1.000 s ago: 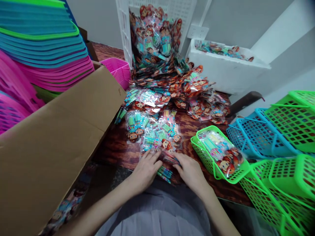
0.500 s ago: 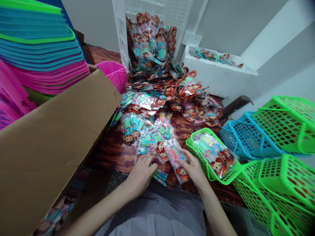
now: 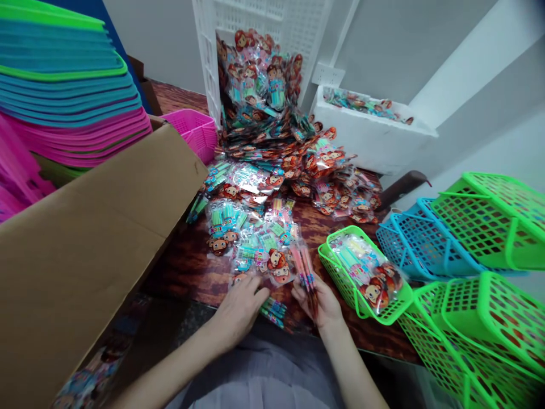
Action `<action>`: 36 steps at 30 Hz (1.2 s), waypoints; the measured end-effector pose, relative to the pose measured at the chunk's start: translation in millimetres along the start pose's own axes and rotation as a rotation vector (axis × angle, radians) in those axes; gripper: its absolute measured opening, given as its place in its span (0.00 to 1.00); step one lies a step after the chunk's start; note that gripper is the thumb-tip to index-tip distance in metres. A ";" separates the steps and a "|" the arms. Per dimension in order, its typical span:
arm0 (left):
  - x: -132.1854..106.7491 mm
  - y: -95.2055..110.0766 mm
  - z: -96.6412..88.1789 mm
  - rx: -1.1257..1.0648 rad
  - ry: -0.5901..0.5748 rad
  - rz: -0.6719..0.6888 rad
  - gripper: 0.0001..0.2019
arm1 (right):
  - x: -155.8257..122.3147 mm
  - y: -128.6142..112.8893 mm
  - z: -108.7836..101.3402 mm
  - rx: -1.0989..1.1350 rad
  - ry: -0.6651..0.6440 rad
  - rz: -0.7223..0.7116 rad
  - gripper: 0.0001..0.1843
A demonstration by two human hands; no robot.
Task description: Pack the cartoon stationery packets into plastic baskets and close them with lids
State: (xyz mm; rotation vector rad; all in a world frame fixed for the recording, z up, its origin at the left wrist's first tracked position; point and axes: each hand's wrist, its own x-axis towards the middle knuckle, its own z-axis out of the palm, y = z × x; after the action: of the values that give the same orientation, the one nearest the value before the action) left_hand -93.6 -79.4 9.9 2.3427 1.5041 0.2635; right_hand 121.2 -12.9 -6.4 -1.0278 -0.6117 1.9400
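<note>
My right hand point(image 3: 322, 303) grips a clear plastic packet point(image 3: 305, 270) of cartoon-printed items and holds it on edge above the wooden table point(image 3: 200, 267). My left hand point(image 3: 240, 307) rests fingers-down on other packets point(image 3: 259, 253) at the table's near edge, and its fingers are pressed on one of them. Just right of my right hand, a small green basket point(image 3: 361, 304) holds one packet point(image 3: 368, 272). A big heap of the same packets point(image 3: 276, 147) spills from a tipped white crate point(image 3: 264, 23) at the back.
A brown cardboard box flap point(image 3: 97, 227) fills the left. Stacked pink, blue and green baskets point(image 3: 63, 96) rise behind it, beside a pink basket point(image 3: 193, 128). Green and blue baskets point(image 3: 472, 244) crowd the right. A white foam box point(image 3: 374, 128) holds more packets.
My right hand lifted one packet off the table and turned it on edge. My left hand stayed on the packets. The view shifted slightly.
</note>
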 end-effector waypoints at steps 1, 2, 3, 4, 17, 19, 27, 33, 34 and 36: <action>-0.3 0.1 0.0 -0.001 0.003 0.003 0.13 | -0.8 0.5 -0.3 0.000 -0.020 0.002 0.09; -0.7 0.1 0.1 -0.002 0.005 0.007 0.13 | -1.6 0.9 -0.6 -0.004 -0.032 0.001 0.08; -1.2 0.1 0.3 -0.002 0.008 0.010 0.13 | -2.4 1.1 -0.9 -0.009 -0.037 0.001 0.08; -1.8 -0.1 0.7 -0.002 0.012 0.010 0.13 | -3.2 1.3 -1.2 -0.012 -0.037 0.005 0.07; -4.3 -1.2 1.6 0.024 0.015 0.033 0.15 | -5.9 3.0 -3.8 0.126 -0.056 0.057 0.04; -6.2 -2.2 -0.3 0.010 0.031 0.066 0.17 | -4.9 1.9 -5.4 0.132 -0.061 0.062 0.05; -10.0 -3.7 -5.3 -0.031 0.122 0.167 0.13 | -5.7 -20.3 0.9 -0.535 0.258 -0.476 0.10; -7.1 -0.1 -3.5 0.089 0.355 0.240 0.07 | -33.8 -15.4 26.9 -1.636 -0.219 -0.771 0.17; -7.4 -0.8 -2.3 0.112 0.365 0.264 0.07 | -38.8 -13.8 32.5 -1.702 -0.296 -0.738 0.17; -8.4 -3.0 -0.5 0.127 0.332 0.309 0.10 | -45.4 -14.7 40.5 -1.709 -0.337 -0.639 0.15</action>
State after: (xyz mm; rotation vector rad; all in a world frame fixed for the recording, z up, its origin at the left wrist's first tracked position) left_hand -99.8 -85.8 9.4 2.7378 1.3178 0.6820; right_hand 108.1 -44.9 45.7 -1.0891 -2.5912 0.6648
